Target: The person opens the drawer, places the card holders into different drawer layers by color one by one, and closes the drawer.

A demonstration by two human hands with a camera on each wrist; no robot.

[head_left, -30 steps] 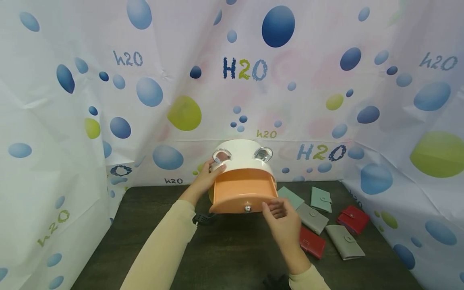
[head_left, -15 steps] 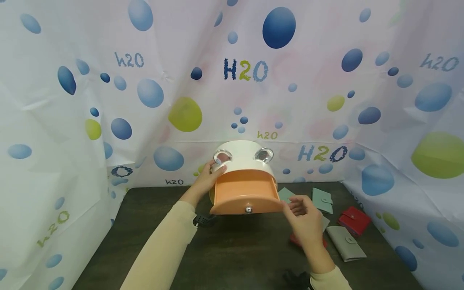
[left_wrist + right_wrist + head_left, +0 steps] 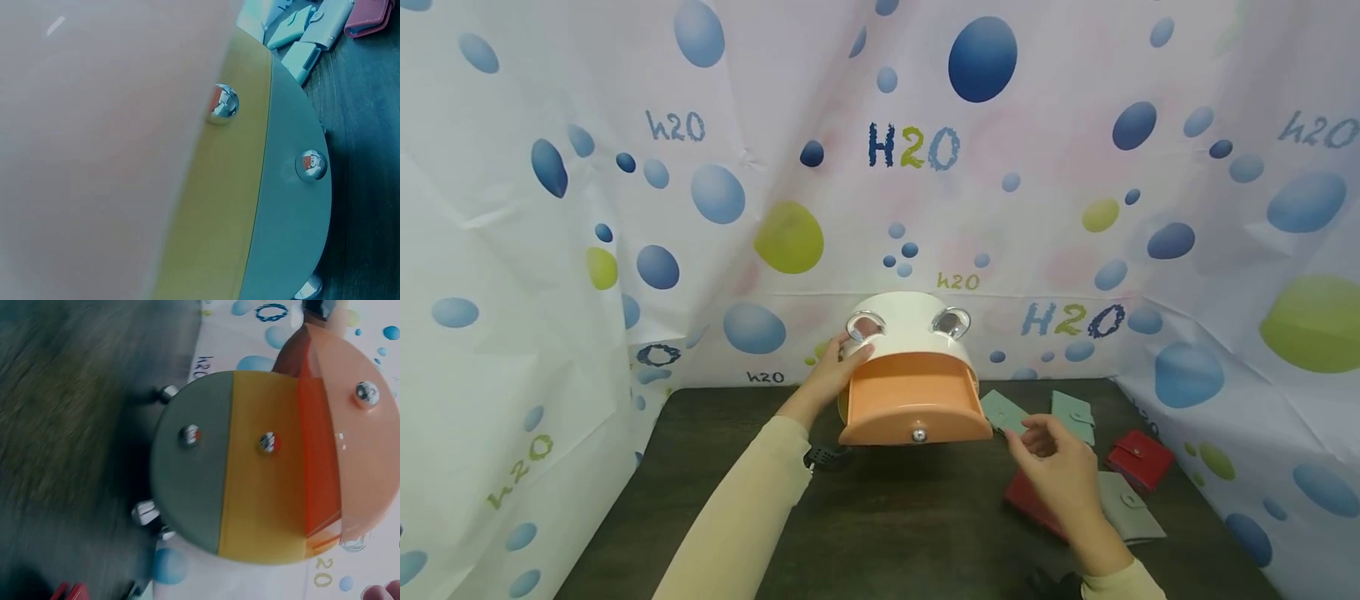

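Observation:
A small rounded drawer box [image 3: 904, 321] with a white top and two ear-like silver rings stands on the dark table. Its orange top drawer [image 3: 917, 427] is pulled out and looks bare inside. Below it, the yellow drawer [image 3: 265, 494] and green drawer [image 3: 194, 465] are closed, each with a silver knob. My left hand [image 3: 829, 373] holds the box's upper left side, thumb at the front edge. To the right of the orange drawer, my right hand [image 3: 1063, 471] hovers with loosely bent fingers and nothing in them. It partly covers a red wallet [image 3: 1032, 500].
Several wallets lie on the right of the table [image 3: 880, 533]: a green wallet [image 3: 1003, 411], another green wallet [image 3: 1073, 414], a red wallet [image 3: 1141, 459] and a grey-green wallet [image 3: 1131, 510]. A patterned curtain [image 3: 820, 192] hangs behind and along the sides.
My right hand has left the orange drawer's right edge and moved right, over the wallets. The drawer remains pulled out. My left hand stays on the box.

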